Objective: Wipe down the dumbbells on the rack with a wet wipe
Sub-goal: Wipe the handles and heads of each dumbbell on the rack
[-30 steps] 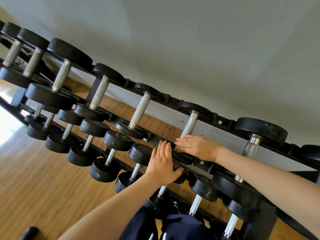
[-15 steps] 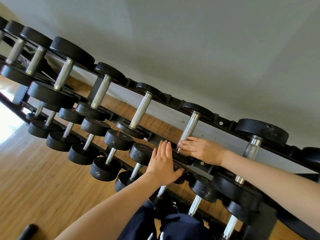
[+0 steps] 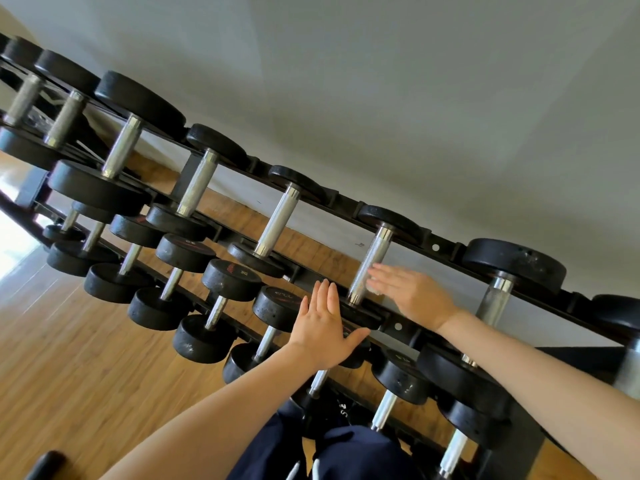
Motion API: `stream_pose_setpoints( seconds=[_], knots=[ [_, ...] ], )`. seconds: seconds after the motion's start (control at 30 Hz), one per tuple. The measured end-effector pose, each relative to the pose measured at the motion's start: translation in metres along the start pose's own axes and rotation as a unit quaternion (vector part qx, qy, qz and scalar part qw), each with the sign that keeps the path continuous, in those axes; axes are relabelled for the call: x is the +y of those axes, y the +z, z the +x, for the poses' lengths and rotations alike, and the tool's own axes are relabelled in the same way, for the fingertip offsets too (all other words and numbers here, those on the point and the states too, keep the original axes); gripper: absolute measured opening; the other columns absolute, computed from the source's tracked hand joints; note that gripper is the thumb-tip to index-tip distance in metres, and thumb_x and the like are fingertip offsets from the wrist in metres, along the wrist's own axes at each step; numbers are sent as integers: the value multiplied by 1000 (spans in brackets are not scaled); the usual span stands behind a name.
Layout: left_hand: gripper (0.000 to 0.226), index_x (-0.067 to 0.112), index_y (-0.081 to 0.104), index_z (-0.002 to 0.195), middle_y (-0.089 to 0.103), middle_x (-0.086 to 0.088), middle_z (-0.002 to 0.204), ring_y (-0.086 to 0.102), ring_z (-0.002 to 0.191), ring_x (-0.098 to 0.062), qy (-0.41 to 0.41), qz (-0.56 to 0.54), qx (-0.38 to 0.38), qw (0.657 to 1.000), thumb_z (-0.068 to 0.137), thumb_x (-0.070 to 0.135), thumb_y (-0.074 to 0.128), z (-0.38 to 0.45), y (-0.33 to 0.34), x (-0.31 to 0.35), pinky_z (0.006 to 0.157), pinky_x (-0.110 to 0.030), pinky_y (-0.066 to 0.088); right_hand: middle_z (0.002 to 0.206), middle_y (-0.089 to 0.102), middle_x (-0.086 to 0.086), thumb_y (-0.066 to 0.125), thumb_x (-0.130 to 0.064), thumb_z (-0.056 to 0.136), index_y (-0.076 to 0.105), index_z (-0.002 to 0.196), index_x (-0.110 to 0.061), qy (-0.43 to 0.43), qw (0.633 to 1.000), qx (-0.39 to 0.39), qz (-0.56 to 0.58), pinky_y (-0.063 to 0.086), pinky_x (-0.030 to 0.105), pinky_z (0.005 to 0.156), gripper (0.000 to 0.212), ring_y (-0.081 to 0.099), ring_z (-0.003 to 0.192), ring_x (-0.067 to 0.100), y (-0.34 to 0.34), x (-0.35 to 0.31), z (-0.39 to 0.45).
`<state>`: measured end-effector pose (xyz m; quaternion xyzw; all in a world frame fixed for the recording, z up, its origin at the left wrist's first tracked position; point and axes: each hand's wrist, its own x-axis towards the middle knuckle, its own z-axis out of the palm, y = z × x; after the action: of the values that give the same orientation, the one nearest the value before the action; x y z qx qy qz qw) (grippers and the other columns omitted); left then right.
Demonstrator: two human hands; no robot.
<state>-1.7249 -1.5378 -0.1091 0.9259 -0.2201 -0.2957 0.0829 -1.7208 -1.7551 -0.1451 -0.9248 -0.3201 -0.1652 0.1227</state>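
Two hands work at one dumbbell [image 3: 372, 263] on the top tier of the rack [image 3: 398, 326], the fourth along from the rack's right end as seen. Its knurled chrome handle [image 3: 370, 265] runs from the rack's front rail up to the back rail, so the long axis lies front to back across the tier, with one black head at the near rail and the other at the far rail by the wall.

The right hand [image 3: 412, 295] lies with straight, blurred fingers against the right side of that handle, low on the bar; a pale patch under the fingertips may be the wet wipe [image 3: 374, 289], though it is too smeared to be sure. The left hand [image 3: 323, 332] is flat, fingers straight and together, thumb spread, pressing on the near head of the same dumbbell or the rail beside it; which of the two cannot be told.

By my reading the step in hand is wiping this handle, the left hand steadying. The next move calls for carrying the wipe along the bar's axis toward the far head and round its hidden side, then over both heads. Most dumbbells toward the rack's left end, and those on the lower tier, look yet to be reached.
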Motion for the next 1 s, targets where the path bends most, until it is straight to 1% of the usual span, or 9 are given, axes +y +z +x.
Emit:
stream_pose_setpoints(
  seconds=[0.17, 0.37, 0.53, 0.6, 0.7, 0.77, 0.87, 0.97, 1.0],
  knots=[
    [91, 3, -12, 151, -16, -15, 160, -17, 148, -26, -17, 24, 21, 999, 96, 65, 26, 0, 4, 3, 120, -41, -7, 92, 72, 18, 61, -5, 77, 73, 93, 3, 182, 968, 161, -64, 49, 34, 80, 21, 71, 82, 29, -7, 3, 30],
    [83, 6, -9, 153, -19, -12, 159, -29, 139, -22, 27, 89, 33, 995, 99, 61, 22, 1, -3, -6, 114, -39, -15, 103, 70, 16, 74, 5, 74, 70, 102, 3, 375, 912, 165, 4, 53, 35, 78, 28, 68, 91, 30, 23, -12, 45],
    [82, 8, -9, 153, -20, -10, 160, -32, 136, -18, 91, 143, 38, 985, 98, 60, 22, 22, -37, -31, 112, -36, -18, 95, 68, 17, 66, -1, 85, 71, 98, 4, 549, 796, 248, 61, 45, 25, 73, 15, 66, 84, 32, 23, -22, 56],
    [79, 8, -9, 153, -19, -9, 160, -30, 139, -17, 106, 146, 43, 983, 99, 58, 20, 33, -54, -36, 114, -36, -17, 96, 68, 18, 66, -1, 85, 70, 98, 4, 558, 788, 254, 53, 44, 26, 75, 15, 66, 85, 32, 20, -24, 56],
    [80, 7, -11, 152, -19, -10, 160, -30, 140, -18, 159, 161, 25, 974, 99, 58, 19, 40, -60, -32, 115, -36, -16, 103, 68, 15, 67, 0, 83, 70, 104, 2, 480, 855, 198, 20, 47, 27, 84, 21, 63, 95, 25, 24, -29, 68],
    [82, 6, -13, 152, -20, -11, 160, -29, 141, -20, 200, 178, -12, 964, 99, 59, 20, 35, -49, -27, 115, -37, -15, 103, 67, 12, 67, -3, 83, 70, 104, 0, 473, 860, 191, 20, 52, 28, 85, 21, 61, 96, 18, 29, -28, 77],
    [85, 6, -18, 150, -23, -11, 159, -34, 134, -19, 200, 172, -48, 963, 99, 60, 23, 28, -32, -25, 115, -38, -15, 100, 65, 12, 67, -5, 85, 70, 102, 0, 540, 813, 219, 14, 49, 23, 76, 18, 61, 92, 20, 31, -30, 75],
    [87, 5, -22, 148, -25, -11, 158, -35, 132, -20, 190, 172, -43, 966, 98, 60, 24, 29, -27, -26, 113, -39, -15, 98, 63, 15, 64, -6, 88, 69, 100, 2, 653, 705, 274, 24, 37, 10, 71, 16, 63, 88, 27, 27, -36, 64],
    [88, 5, -23, 148, -26, -12, 157, -35, 132, -21, 192, 176, -43, 964, 98, 61, 24, 30, -27, -26, 112, -39, -16, 97, 64, 15, 65, -5, 86, 69, 99, 3, 648, 711, 274, 8, 36, 9, 73, 16, 64, 87, 28, 26, -39, 63]
  ],
)
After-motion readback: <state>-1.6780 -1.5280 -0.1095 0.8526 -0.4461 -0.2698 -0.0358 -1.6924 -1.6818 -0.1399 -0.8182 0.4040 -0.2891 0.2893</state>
